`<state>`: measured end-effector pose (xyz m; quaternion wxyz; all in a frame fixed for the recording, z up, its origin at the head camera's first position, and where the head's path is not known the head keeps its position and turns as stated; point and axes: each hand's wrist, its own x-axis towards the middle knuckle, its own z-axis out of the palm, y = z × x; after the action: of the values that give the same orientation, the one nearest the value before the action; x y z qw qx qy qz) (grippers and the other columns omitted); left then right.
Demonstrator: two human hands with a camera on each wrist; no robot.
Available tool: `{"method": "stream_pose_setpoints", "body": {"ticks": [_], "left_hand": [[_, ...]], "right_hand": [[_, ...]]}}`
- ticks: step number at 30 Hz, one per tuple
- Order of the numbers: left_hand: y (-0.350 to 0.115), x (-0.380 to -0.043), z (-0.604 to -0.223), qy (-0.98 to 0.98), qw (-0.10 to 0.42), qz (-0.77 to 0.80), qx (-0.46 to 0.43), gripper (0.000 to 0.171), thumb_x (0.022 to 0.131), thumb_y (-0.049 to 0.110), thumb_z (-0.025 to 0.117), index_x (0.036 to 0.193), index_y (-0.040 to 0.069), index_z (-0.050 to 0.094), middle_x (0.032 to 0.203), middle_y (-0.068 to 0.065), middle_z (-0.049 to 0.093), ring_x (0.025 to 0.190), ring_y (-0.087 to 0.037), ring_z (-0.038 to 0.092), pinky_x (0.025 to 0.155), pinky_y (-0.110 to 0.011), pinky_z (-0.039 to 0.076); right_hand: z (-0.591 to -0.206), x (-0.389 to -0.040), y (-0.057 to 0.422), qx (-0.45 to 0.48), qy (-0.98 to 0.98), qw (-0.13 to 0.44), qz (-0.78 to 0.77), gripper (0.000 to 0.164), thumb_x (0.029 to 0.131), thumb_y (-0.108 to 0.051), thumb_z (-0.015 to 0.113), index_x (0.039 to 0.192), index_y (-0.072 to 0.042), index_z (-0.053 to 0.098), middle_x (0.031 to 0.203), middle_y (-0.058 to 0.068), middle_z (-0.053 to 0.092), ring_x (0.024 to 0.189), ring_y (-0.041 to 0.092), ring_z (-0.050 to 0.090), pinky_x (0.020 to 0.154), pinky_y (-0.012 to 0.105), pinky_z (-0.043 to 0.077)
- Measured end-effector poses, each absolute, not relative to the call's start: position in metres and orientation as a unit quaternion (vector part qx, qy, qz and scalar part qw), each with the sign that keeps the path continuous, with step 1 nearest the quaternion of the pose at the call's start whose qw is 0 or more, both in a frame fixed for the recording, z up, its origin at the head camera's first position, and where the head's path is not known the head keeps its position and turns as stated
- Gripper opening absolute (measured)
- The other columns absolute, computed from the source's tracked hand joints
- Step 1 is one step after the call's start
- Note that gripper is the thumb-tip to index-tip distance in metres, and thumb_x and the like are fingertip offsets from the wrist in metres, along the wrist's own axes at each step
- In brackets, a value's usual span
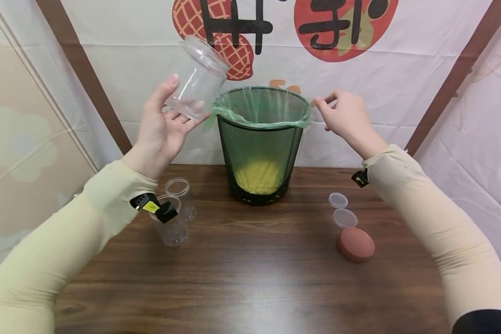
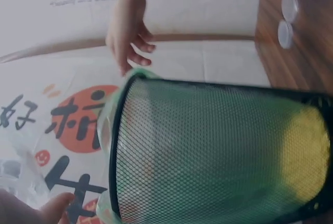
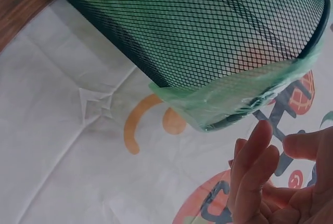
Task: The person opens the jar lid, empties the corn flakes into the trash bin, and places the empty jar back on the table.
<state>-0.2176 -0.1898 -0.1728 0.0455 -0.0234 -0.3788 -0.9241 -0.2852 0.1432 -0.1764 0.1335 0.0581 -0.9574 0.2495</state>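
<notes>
My left hand point(image 1: 158, 125) holds a clear plastic jar point(image 1: 198, 81) up beside the left rim of a black mesh bin point(image 1: 254, 148). The jar is lidless and tilted, its mouth pointing up and to the right, with the thumb on its side and fingers under its base. A green bag point(image 1: 260, 109) lines the bin and folds over its rim. At the right rim is my right hand point(image 1: 346, 116), fingers bent and fingertips close to the bag's edge. Seen from the right wrist, thumb and fingers point(image 3: 255, 161) stand apart with nothing between them.
Several clear containers point(image 1: 177, 188) stand on the wooden table point(image 1: 242, 278) at the left, partly behind the left wrist's camera. At the right lie two translucent lids point(image 1: 345, 218) and a reddish round lid point(image 1: 356, 244). Something yellow point(image 1: 259, 176) shows through the bin's lower mesh. A printed curtain point(image 1: 142, 69) hangs behind.
</notes>
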Motion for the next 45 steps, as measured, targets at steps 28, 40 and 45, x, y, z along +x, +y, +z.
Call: {"method": "stream_pose_setpoints", "body": {"ticks": [28,40,45], "left_hand": [[-0.212,-0.167,-0.215,-0.321,0.085,-0.934,-0.132,0.046,0.089,0.010,0.059,0.132,0.019,0.044,0.144,-0.002,0.040,0.130,-0.028,0.042,0.107,-0.052,0.032],[-0.229,-0.152,-0.237,-0.377,0.189,-0.897,-0.135,0.043,0.087,0.000,0.061,0.123,0.010,0.040,0.137,0.001,0.029,0.118,-0.029,0.052,0.103,-0.031,0.031],[-0.236,-0.143,-0.246,-0.414,0.184,-0.880,-0.144,0.053,0.085,-0.012,0.056,0.130,0.010,0.042,0.145,0.005,0.029,0.126,-0.029,0.044,0.096,-0.028,0.042]], "right_hand": [[-0.236,-0.256,0.155,0.128,-0.967,0.144,0.167,0.047,0.094,-0.050,0.044,0.106,-0.009,0.065,0.077,0.005,0.070,0.076,0.027,0.064,0.068,0.042,0.045],[-0.248,-0.246,0.154,0.130,-0.966,0.140,0.173,0.045,0.094,-0.050,0.046,0.106,-0.010,0.065,0.088,0.008,0.071,0.084,0.030,0.064,0.074,0.046,0.045],[-0.251,-0.242,0.156,0.132,-0.965,0.137,0.180,0.046,0.094,-0.051,0.046,0.106,-0.011,0.065,0.091,0.009,0.071,0.087,0.030,0.064,0.074,0.047,0.046]]}}
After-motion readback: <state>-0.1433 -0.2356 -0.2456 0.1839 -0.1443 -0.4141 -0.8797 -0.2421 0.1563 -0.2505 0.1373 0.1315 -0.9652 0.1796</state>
